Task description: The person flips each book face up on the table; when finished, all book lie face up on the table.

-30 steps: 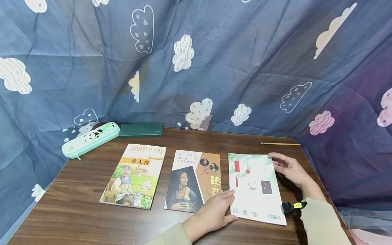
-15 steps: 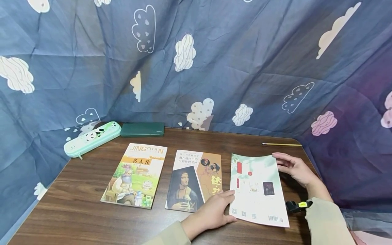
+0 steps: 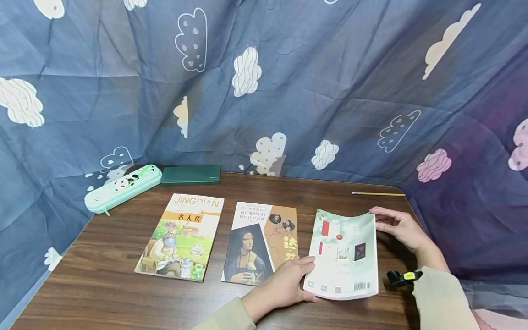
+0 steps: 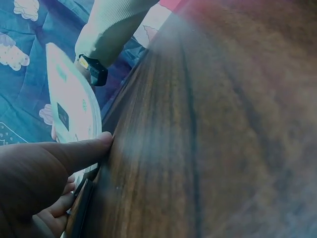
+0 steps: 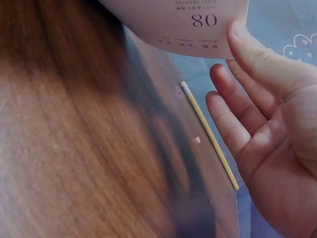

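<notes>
A magazine [image 3: 344, 261] with a pale green and white back cover lies at the right of the table, its right side raised and its sheets bowed. My right hand [image 3: 398, 229] pinches the upper right corner. In the right wrist view the thumb [image 5: 242, 37] is on that corner, and the underside [image 5: 198, 25] shows a printed "08". My left hand [image 3: 284, 283] holds the magazine's lower left corner, which sits between thumb [image 4: 91, 148] and fingers. Beneath that hand lies a book [image 3: 247, 256] with a portrait of a woman, its lower right part covered.
Left of it lies a book [image 3: 181, 238] with a bearded figure. A mint panda pencil case [image 3: 123, 189] and a dark green case [image 3: 190, 175] lie at the back left. A yellow pencil [image 3: 377, 194] lies at the back right. Cloud-patterned cloth hangs behind the table.
The magazine's right side has risen and its sheets have bowed, with its lower edge shifting a little left. My right hand has moved slightly right with the corner. The left hand has barely moved.
</notes>
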A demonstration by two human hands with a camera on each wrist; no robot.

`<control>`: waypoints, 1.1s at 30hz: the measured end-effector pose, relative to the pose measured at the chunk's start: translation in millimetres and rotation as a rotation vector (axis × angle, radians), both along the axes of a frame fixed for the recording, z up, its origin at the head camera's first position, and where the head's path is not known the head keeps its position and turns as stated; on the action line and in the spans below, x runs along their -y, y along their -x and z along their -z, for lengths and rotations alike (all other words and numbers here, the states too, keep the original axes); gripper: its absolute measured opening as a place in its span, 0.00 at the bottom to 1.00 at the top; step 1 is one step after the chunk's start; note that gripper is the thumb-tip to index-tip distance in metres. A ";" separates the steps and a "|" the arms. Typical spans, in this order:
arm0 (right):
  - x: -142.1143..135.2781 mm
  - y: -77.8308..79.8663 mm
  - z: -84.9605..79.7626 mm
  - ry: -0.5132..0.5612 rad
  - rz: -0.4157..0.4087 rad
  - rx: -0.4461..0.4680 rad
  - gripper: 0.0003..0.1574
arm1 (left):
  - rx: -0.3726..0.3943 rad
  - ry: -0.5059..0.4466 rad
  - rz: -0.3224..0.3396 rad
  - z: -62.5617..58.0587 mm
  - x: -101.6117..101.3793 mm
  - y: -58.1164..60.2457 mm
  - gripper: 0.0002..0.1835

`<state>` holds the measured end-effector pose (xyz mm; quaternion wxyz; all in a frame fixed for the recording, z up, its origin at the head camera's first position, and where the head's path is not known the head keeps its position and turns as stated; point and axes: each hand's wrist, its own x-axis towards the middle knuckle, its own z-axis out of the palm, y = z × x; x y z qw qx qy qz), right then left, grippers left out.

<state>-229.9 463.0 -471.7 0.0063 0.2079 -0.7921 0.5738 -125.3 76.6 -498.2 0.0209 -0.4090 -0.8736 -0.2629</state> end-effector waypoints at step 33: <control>16.7 18.6 -3.1 0.326 -0.250 0.041 0.22 | 0.000 -0.014 0.029 -0.8 2.3 -2.8 0.35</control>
